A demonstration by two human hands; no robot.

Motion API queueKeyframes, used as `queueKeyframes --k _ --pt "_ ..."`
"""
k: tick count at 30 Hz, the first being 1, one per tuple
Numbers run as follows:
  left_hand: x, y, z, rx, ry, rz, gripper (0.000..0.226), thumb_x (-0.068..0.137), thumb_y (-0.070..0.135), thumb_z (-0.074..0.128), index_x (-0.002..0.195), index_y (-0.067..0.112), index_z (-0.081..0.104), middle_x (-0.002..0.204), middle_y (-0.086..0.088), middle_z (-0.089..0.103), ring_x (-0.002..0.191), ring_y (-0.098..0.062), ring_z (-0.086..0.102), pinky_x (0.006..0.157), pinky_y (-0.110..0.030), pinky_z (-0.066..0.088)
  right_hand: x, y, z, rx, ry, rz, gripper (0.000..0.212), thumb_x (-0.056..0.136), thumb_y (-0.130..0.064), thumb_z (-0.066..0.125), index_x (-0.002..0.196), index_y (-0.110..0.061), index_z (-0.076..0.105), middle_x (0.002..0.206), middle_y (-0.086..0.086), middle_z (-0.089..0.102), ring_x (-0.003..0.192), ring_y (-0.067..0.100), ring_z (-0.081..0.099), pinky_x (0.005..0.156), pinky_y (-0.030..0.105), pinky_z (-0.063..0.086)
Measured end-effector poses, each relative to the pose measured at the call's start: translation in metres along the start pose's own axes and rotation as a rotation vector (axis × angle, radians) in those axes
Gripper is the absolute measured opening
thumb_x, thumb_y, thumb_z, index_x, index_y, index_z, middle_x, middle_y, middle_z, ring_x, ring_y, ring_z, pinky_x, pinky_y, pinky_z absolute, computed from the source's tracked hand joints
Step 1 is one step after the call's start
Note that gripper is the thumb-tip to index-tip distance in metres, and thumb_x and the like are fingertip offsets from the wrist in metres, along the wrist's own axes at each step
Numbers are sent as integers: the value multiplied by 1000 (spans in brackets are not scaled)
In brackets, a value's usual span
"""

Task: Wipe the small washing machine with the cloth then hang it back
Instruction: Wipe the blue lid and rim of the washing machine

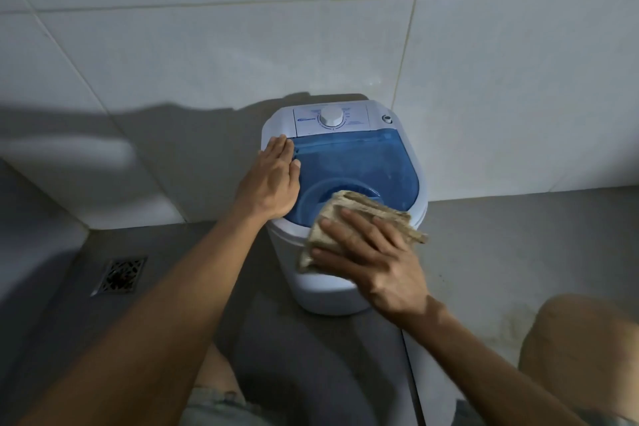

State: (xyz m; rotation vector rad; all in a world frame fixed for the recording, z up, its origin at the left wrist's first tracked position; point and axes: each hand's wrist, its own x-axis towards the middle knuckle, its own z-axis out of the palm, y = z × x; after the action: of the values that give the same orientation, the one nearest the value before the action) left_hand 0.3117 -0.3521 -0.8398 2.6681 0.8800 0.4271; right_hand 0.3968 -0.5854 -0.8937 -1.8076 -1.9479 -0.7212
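Note:
A small white washing machine (345, 273) with a blue see-through lid (359, 162) and a white dial (331, 116) stands on the grey floor against the tiled wall. My left hand (268, 180) lies flat, fingers together, on the lid's left edge, holding nothing. My right hand (373, 259) presses a folded beige cloth (359, 214) onto the machine's near front rim, fingers spread over it. The cloth covers part of the lid's round recess.
A metal floor drain (121, 275) sits in the floor at the left. A white ceramic fixture (52, 162) fills the left side. My knees (584, 349) show at the bottom. White wall tiles (242, 45) rise right behind the machine.

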Motion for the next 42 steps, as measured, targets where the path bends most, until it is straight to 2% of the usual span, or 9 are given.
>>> queueKeyframes --k 4,9,12,15,20,24,28,38,42 --pt "0 1 1 -9 4 -11 51 103 26 25 148 2 23 160 -12 17 149 -24 10 121 -40 9 -8 31 -16 73 -9 -32 37 96 -15 66 127 -35 68 148 2 51 142 30 42 105 50 42" --pt "-1 4 -2 -8 32 21 47 102 21 30 143 -2 31 155 -16 29 144 -27 21 117 -40 16 39 -15 9 88 97 -81 23 100 -22 62 114 -36 74 139 2 62 130 34 56 96 44 48" --pt "-1 4 -3 -6 29 26 47 102 21 31 144 -2 31 155 -17 27 146 -27 19 117 -41 15 47 -25 18 76 103 -88 24 99 -20 62 114 -34 74 143 1 58 132 35 53 96 44 48" --pt "-3 5 -4 4 36 32 46 102 20 30 142 -2 33 153 -16 30 143 -27 23 116 -40 17 22 1 1 111 43 -155 26 100 -17 61 118 -30 73 149 1 52 140 32 44 104 45 43" --pt "-3 7 -4 22 74 41 43 101 20 33 137 -3 39 147 -18 38 138 -29 31 113 -43 25 -10 46 -26 108 -16 -156 22 94 -13 69 110 -24 78 144 4 56 139 33 46 101 52 45" --pt "-5 10 -5 21 73 23 42 101 19 33 135 -3 41 144 -19 40 135 -30 33 111 -42 25 12 17 -9 106 59 -136 21 94 -22 68 108 -35 77 140 2 61 133 33 53 99 50 47" --pt "-3 8 -4 7 64 19 44 101 18 35 138 -4 39 149 -20 37 140 -30 30 114 -43 23 44 -28 16 116 128 -62 16 96 -24 66 103 -32 78 133 4 65 125 36 58 92 45 48" --pt "-4 10 -7 -1 43 22 46 101 20 31 142 -2 34 153 -16 31 142 -26 25 116 -40 17 3 54 -22 104 -77 -280 21 99 -22 62 115 -30 74 147 2 53 140 31 44 101 50 46" --pt "-3 9 -4 0 54 34 45 100 19 33 139 -4 37 149 -19 35 140 -30 29 114 -43 22 22 26 -7 88 -32 -284 28 102 -22 57 120 -37 70 148 2 53 140 33 45 105 47 43"
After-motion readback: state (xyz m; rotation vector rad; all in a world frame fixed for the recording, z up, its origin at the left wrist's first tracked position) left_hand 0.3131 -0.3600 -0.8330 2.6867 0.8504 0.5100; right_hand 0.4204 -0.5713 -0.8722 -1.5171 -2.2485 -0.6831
